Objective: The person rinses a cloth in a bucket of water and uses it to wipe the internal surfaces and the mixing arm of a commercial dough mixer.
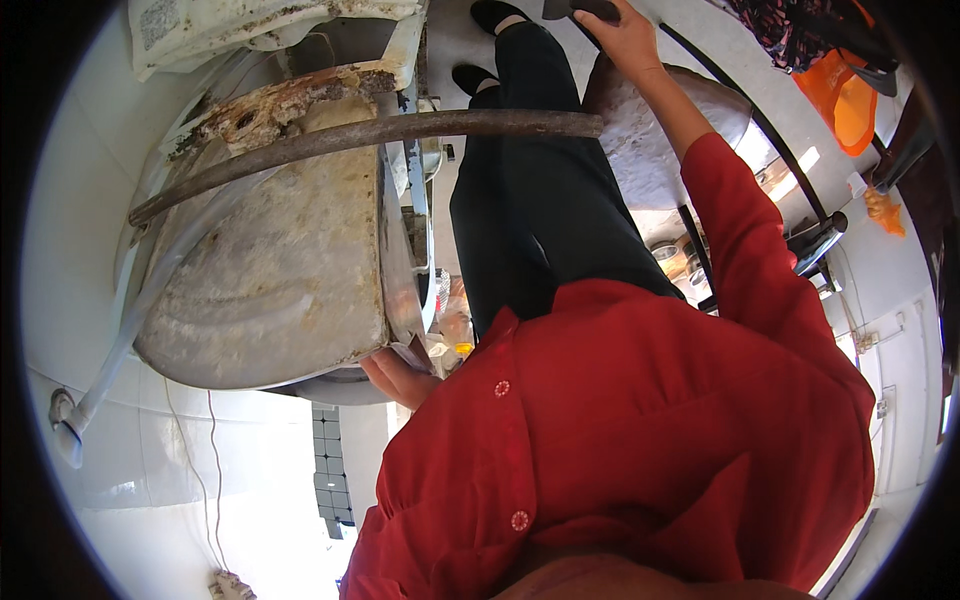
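Observation:
My right hand (626, 37) reaches far forward at the top, its fingers around a dark-handled tool (598, 9). A flat grey, blade-like part of it runs out of the picture. My left hand (403, 380) is partly hidden by my red shirt. Its fingertips meet the near corner of a large weathered, pale slab (270, 262) with a rounded edge. A small silvery, sheet-like piece (412, 354) shows beside these fingers; whether they grip it is hidden. Across the slab lies a long dark pole (360, 137), its right end reaching over my trouser legs.
A translucent pipe (172, 262) slants down the slab's left side. Rusty, crumbling material (255, 120) covers its far edge by a white frame (405, 45). On the right stand a brown-grey rounded surface (660, 142), black bars (750, 112) and an orange bag (840, 105). Thin cords (214, 465) hang lower left.

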The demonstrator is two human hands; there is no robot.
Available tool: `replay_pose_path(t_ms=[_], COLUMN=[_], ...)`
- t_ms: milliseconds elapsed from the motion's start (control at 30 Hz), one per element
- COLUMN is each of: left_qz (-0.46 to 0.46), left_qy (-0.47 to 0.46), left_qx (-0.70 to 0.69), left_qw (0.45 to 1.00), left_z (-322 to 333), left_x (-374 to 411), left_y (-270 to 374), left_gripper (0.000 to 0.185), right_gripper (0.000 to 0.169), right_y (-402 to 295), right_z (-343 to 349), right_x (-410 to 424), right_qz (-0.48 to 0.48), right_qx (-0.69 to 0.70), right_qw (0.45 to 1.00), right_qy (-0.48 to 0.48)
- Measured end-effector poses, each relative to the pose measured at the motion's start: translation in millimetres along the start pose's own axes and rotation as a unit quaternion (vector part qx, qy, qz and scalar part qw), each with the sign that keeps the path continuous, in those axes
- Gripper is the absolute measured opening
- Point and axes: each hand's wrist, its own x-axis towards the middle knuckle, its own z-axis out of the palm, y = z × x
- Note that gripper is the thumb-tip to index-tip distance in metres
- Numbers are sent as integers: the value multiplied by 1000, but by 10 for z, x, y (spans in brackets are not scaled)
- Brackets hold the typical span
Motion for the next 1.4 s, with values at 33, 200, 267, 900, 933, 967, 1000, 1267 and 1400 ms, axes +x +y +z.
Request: replay_pose_path(t_ms=[33,200,267,900,933,967,1000,1267,1400], left_qz=[1,30,84,571,610,638,666,689,703], left_qy=[0,-13,-56,-329,-359,-380,-372,-172,-127], left_qx=[22,102,127,81,192,298,292,428,475], left_qw=[1000,994,987,747,680,599,577,559,513], left_z=[22,9,7,512,597,662,691,685,697], left_x=[-28,23,49,-647,-708,-747,-716,-212,-106], left_y=[45,126,235,1565,1673,1758,1681,1224,1106], left_gripper=[49,39,34,66,66,68,58,52,48], right_gripper=[36,32,37,57,50,45,41,41,42], right_y=[71,-237,-491,-3524,-3360,-3130,-2949,316,803], right_z=[50,-114,-308,-585,-657,-619,-793,-1067,-536], right_x=[-23,-283,-413,-1702,-1675,-1707,-1693,-1252,-1375], right_qz=[47,153,135,-119,-38,-20,27,168,129], right_qx=[11,119,151,488,519,506,493,6,-184], right_qw=[999,980,979,828,809,833,839,971,957], right_qy=[17,52,34,-248,-273,-224,-227,168,186])
